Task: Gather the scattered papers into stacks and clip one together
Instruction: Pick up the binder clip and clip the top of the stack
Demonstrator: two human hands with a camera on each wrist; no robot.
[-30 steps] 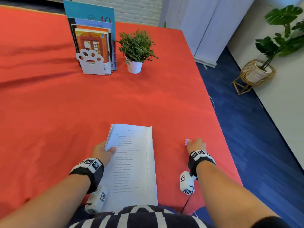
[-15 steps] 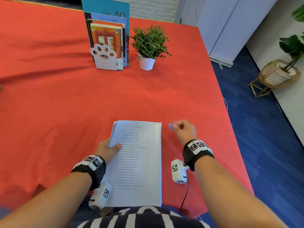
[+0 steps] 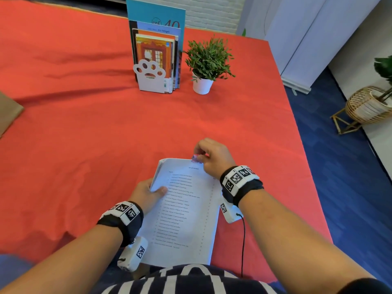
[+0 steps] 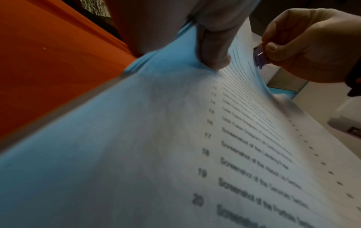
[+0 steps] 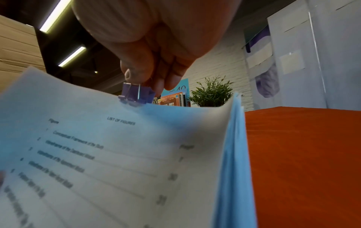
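Note:
A thick stack of printed papers (image 3: 186, 211) lies near the front edge of the red table, its far end lifted. My left hand (image 3: 146, 193) grips the stack's left edge, thumb (image 4: 213, 50) on the top page. My right hand (image 3: 209, 154) pinches a small purple binder clip (image 5: 135, 94) at the stack's top edge, near the middle. The clip (image 4: 258, 57) touches the paper edge; how wide its jaws stand is not clear. The top page (image 5: 117, 154) reads as a list of figures.
At the back stand books in a white paw-shaped bookend (image 3: 151, 76) and a small potted plant (image 3: 209, 64). A brown object (image 3: 8, 111) sits at the left edge. The table's right edge (image 3: 305, 166) drops to blue floor, where a wicker planter (image 3: 367, 105) stands.
My right hand picked the clip up from the table on the right and carried it left and forward to the stack's top edge. My left hand raised the stack's far end.

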